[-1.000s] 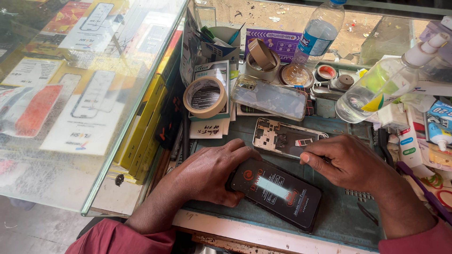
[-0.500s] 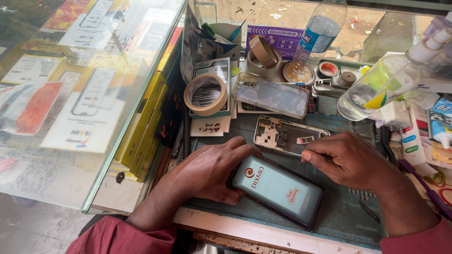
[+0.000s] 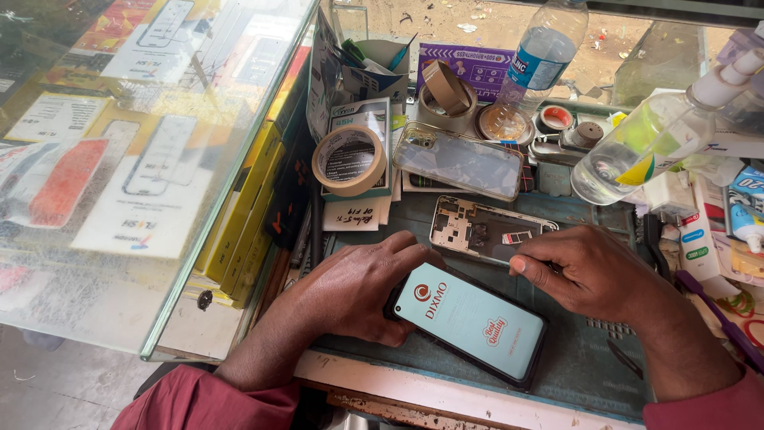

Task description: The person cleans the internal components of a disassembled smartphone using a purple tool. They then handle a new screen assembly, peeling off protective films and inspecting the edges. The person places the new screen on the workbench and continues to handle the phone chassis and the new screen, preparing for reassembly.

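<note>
A phone (image 3: 469,322) with a pale blue printed sheet over its face lies slanted on the teal work mat (image 3: 581,370). My left hand (image 3: 354,291) grips its left end, fingers curled round the edge. My right hand (image 3: 597,275) rests at the phone's far right edge with its fingers curled and the thumb tip at the phone's upper rim. Just behind my hands lies a bare phone housing (image 3: 477,231) with its inner frame showing.
A clear phone case (image 3: 458,163) and a tape roll (image 3: 348,159) lie behind the housing. A water bottle (image 3: 543,56) stands at the back, and a spray bottle (image 3: 637,151) lies tilted at the right. A glass display counter (image 3: 119,175) fills the left. Small boxes and tubes (image 3: 716,231) crowd the right edge.
The phone's upper face was dark with a bright strip a second ago; it is now pale blue. Both hands have stayed almost where they were.
</note>
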